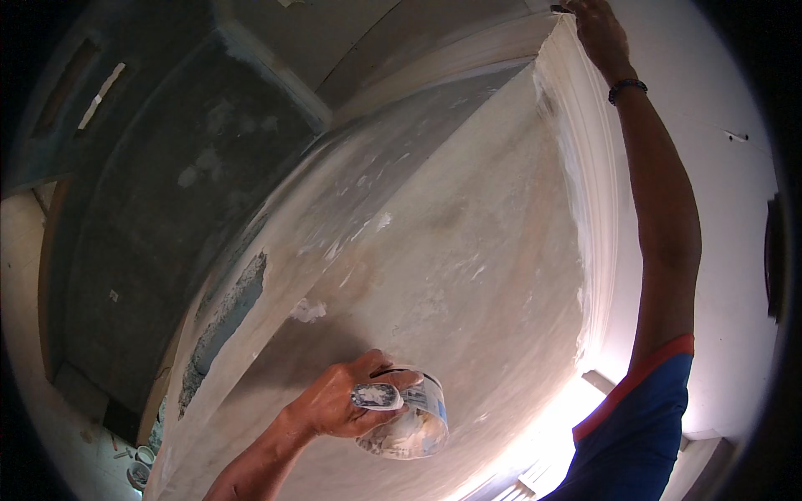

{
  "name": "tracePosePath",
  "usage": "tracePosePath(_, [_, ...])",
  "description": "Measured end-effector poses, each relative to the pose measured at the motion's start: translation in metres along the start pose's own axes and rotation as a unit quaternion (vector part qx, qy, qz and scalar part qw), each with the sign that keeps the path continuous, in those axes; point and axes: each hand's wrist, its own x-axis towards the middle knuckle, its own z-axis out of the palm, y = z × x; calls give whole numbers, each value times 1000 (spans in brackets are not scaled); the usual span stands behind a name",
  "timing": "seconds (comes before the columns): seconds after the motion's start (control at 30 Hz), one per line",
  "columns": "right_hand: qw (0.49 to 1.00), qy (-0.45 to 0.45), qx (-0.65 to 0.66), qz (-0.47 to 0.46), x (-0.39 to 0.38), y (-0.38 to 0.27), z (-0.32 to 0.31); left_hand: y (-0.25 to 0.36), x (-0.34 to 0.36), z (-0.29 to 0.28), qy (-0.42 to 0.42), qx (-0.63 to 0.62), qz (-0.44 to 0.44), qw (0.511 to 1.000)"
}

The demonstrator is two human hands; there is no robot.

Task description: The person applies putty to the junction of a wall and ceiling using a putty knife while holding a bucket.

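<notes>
The cornice (595, 159) is fitted beside the right hand (600, 37), whose grip cannot be determined, while the left hand (338, 401) clasps a smeared tub (430, 422) and the wall recess (230, 321) beyond it, leftward, is unfilled.

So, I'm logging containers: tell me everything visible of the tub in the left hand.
The tub is round, looks like clear plastic, and has a bluish patch and pale smears. The left hand grips it in front of the wall; a smeared grey handle-like piece shows in the same hand. The tub's mouth direction is unclear.
</notes>
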Motion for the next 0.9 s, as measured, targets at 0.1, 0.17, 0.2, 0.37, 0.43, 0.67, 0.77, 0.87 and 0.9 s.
tracePosePath(0.1, [1000, 21, 9, -18, -2, -3, 1, -1, -1, 0, -4, -2, -2, 1000])
tracePosePath(0.17, [998, 51, -5, -42, -3, 3, 7, 0, 1, -2, -5, 1, 7, 1000])
tracePosePath(0.2, [997, 61, -21, -48, -4, 7, 10, 0, 2, -2, -6, 3, 13, 1000])
tracePosePath(0.37, [999, -17, 0, -33, 4, 0, 7, 3, 0, -3, -1, 8, -2, 1000])
tracePosePath(0.43, [998, 22, -25, -48, 1, -7, 17, 2, 0, -2, -2, 13, 9, 1000])
tracePosePath(0.67, [993, -117, -26, 4, 21, -39, 10, 1, 1, -2, -8, 8, 13, 1000])
tracePosePath(0.77, [996, 12, 41, 79, 34, -24, 12, -3, 2, 2, -5, 4, 30, 1000])
tracePosePath(0.87, [991, 68, 87, 79, 44, -24, -19, 0, -2, -1, -7, 14, -4, 1000])
tracePosePath(0.9, [994, 48, 71, 66, 44, -9, -23, 3, -1, -2, -18, 16, -14, 1000])
